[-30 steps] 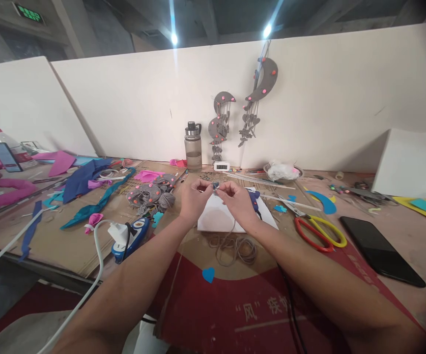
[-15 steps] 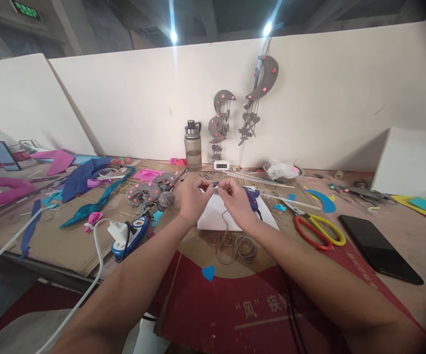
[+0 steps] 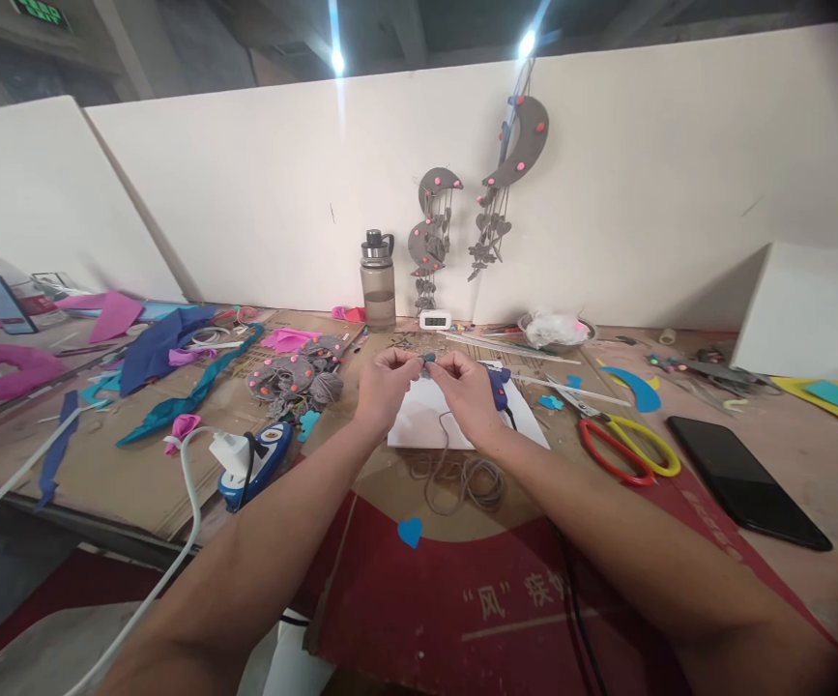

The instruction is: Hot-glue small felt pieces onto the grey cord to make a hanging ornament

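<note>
My left hand (image 3: 390, 389) and my right hand (image 3: 468, 391) meet above a white sheet (image 3: 415, 425), each in a fingertip pinch. Between them sits a small dark grey-blue piece (image 3: 428, 358), mostly covered by the fingers; its shape is unclear. A thin grey-brown cord (image 3: 481, 483) lies in a loose coil below the sheet, and one strand runs up toward my right hand. Just behind my right hand is a blue glue gun (image 3: 498, 387), partly hidden. A blue heart cutout (image 3: 410, 533) lies nearer to me on the cardboard.
Red-and-yellow-handled scissors (image 3: 625, 447) and a black phone (image 3: 748, 483) lie to the right. At left are a blue power strip (image 3: 266, 464) and grey crescents with yarn (image 3: 292, 377). A water bottle (image 3: 378, 285) stands behind, near hanging crescent ornaments (image 3: 524, 145).
The view has shifted very slightly. My fingers have turned the small piece a little, so more of its blue-green side shows; both hands stay in the same place.
</note>
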A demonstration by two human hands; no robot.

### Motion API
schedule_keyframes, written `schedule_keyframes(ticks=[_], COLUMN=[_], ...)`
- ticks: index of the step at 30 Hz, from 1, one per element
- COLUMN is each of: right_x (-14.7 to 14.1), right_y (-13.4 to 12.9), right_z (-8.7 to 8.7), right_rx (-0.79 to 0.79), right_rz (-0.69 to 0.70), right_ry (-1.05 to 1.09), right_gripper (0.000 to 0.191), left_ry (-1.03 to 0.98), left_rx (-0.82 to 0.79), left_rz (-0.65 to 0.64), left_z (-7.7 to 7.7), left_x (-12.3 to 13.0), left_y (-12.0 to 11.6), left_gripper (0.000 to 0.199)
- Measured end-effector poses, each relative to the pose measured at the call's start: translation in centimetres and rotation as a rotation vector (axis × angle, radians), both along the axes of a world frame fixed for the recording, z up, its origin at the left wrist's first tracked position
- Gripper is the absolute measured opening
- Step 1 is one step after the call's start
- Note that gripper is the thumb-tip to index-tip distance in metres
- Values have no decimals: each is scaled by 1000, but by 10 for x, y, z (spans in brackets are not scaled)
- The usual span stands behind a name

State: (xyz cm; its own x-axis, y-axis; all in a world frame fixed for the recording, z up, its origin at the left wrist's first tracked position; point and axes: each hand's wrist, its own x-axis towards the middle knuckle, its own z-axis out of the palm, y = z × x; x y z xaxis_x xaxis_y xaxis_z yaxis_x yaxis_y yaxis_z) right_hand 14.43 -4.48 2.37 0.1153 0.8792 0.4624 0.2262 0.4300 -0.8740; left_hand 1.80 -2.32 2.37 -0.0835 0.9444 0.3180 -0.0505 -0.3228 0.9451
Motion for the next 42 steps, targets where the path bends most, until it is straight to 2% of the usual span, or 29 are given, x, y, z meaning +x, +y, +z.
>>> schedule_keyframes(ticks=[13, 16, 21, 29, 32, 38, 42], right_x=[2, 4, 4, 5, 5, 3, 1], right_y=[8, 6, 2, 2, 1, 2, 4], right_z=[-6, -4, 4, 8, 8, 2, -5], right_rx=[-54, -93, -215, -289, -299, -259, -209], right_rz=[47, 71, 150, 126, 126, 114, 97], right_ry=[151, 200, 294, 386, 384, 309, 272], right_gripper=[26, 21, 28, 22, 19, 13, 16], left_ry=[-102, -131, -197, -194, -158, 63, 136], left_rx=[-49, -86, -126, -159, -154, -52, -35], left_rz=[-150, -192, -273, -376, -363, -217, -167], left_z=[8, 10, 10, 5, 5, 0, -4], left_x=[2, 1, 0, -2, -1, -2, -3], left_y=[-6, -7, -5, -2, -2, 2, 7], left_gripper=[9, 10, 14, 24, 24, 18, 14])
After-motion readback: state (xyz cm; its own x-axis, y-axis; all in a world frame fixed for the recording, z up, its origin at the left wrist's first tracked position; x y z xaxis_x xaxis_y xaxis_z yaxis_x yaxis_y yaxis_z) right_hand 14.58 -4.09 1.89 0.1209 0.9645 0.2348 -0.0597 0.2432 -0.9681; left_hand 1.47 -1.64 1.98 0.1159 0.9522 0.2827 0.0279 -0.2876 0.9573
